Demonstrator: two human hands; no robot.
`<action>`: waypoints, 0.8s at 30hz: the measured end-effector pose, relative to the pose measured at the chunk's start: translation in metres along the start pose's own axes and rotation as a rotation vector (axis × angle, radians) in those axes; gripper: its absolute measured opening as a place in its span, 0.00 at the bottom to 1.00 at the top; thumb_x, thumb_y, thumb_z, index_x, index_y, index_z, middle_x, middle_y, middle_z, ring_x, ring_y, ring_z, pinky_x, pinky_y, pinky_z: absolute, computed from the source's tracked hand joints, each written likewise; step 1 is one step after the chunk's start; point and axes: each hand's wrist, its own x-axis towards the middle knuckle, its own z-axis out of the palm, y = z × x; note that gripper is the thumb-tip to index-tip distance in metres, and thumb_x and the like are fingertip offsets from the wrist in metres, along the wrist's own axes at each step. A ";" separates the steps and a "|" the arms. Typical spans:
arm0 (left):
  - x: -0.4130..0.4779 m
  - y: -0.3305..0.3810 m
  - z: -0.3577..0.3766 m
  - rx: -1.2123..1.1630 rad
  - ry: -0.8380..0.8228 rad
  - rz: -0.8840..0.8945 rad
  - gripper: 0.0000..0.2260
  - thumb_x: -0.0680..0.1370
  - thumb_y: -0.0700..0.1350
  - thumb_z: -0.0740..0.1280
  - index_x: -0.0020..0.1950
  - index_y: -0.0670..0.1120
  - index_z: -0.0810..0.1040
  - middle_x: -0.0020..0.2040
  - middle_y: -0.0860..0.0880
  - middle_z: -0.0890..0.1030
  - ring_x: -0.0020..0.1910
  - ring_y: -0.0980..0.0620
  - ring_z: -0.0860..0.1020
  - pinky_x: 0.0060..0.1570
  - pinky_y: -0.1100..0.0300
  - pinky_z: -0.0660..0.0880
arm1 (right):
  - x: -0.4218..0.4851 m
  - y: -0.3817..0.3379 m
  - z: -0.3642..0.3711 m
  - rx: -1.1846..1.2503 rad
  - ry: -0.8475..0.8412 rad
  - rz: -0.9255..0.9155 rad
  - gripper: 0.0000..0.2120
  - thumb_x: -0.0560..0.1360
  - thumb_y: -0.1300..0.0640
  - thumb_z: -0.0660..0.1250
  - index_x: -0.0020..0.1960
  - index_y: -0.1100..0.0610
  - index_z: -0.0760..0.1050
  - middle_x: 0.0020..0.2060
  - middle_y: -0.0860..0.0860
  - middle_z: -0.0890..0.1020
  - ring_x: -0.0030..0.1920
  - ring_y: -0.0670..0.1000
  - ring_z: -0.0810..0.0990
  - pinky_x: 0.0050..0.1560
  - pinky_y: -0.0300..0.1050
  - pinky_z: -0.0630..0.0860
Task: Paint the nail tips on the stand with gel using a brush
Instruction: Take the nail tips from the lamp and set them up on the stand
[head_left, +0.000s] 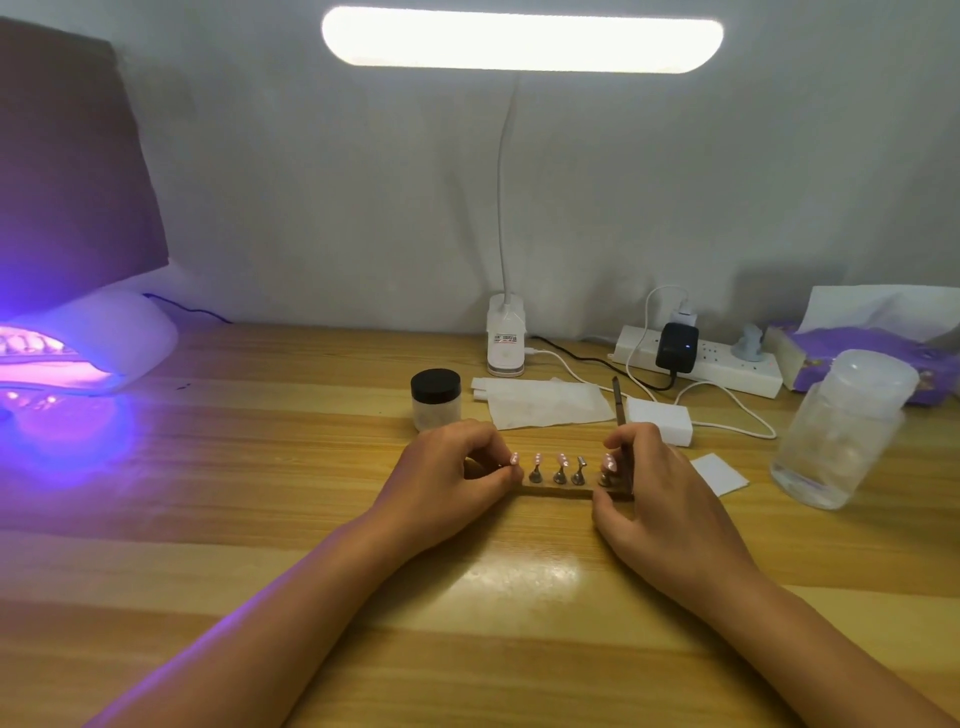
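Note:
A narrow stand (558, 489) lies on the wooden desk between my hands, with several small metal holders carrying pink nail tips (562, 459). My left hand (447, 475) grips the stand's left end with curled fingers, next to the leftmost tip. My right hand (652, 483) grips the right end, thumb at the front edge. A thin dark brush (619, 410) is held in my right hand too, its handle sticking up and away from me. Which end carries the bristles is hidden.
A black-lidded jar (435, 399) and white wipes (545, 402) lie behind the stand. A lit UV nail lamp (88, 343) glows at the left. A clear plastic jar (841, 431), power strip (727, 364), tissue pack (872, 343) and desk lamp base (505, 338) sit at the right and back.

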 end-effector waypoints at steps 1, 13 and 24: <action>0.000 0.000 0.000 0.003 0.005 -0.007 0.02 0.76 0.46 0.73 0.44 0.49 0.82 0.43 0.55 0.82 0.44 0.58 0.81 0.46 0.53 0.80 | 0.000 0.000 0.000 -0.005 -0.001 -0.001 0.20 0.75 0.52 0.69 0.60 0.47 0.62 0.48 0.43 0.73 0.49 0.44 0.73 0.46 0.39 0.76; -0.002 0.000 -0.002 -0.013 0.016 -0.051 0.09 0.74 0.49 0.75 0.52 0.52 0.81 0.47 0.58 0.83 0.46 0.64 0.81 0.47 0.66 0.79 | 0.003 0.003 0.003 -0.038 0.046 0.011 0.18 0.76 0.52 0.69 0.61 0.49 0.64 0.48 0.42 0.71 0.49 0.45 0.71 0.45 0.37 0.71; 0.003 -0.013 -0.018 0.131 0.643 -0.274 0.27 0.71 0.47 0.75 0.65 0.46 0.66 0.59 0.50 0.68 0.60 0.49 0.69 0.58 0.56 0.68 | 0.000 -0.002 -0.004 0.046 0.153 -0.025 0.17 0.73 0.58 0.73 0.53 0.49 0.66 0.35 0.43 0.74 0.34 0.43 0.76 0.32 0.40 0.76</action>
